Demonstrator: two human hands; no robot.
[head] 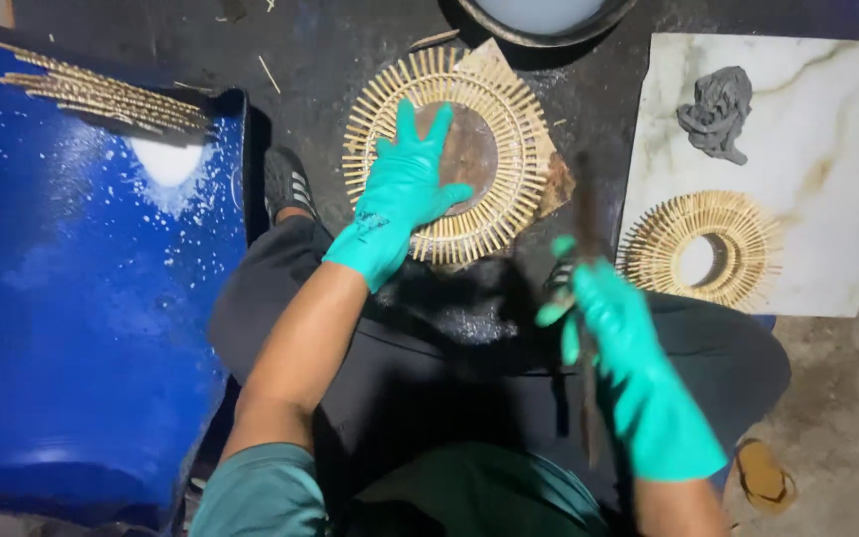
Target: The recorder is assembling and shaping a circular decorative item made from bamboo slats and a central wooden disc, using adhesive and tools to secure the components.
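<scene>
Sunburst ring of pale bamboo sticks around a brown round centre (449,159), flat on the dark floor, just beyond the knees. Pressed from above by the left hand in a teal rubber glove (402,194): fingers spread and flat, palm on the near-left part of the ring and disc, thumb out to the right. Nothing clasped there, only held down.

Right hand in a matching teal glove (616,343) lower and to the right, clenched on a long dark stick-like tool (585,214). Long axis of the tool close to vertical in the view, upper tip just right of the ring's rim, lower end hidden behind the forearm. Blurred, so kind of tool hard to tell. Ring up and to the left of that grip; left hand much the nearer of the 2.

Second bamboo sunburst ring with an open centre (700,249) on a white marbled slab (827,149), beside a crumpled grey rag (718,111). Bundle of loose bamboo sticks (101,91) on a blue plastic drum (72,298) at left. Dark basin (549,25) cut off at the top edge.
</scene>
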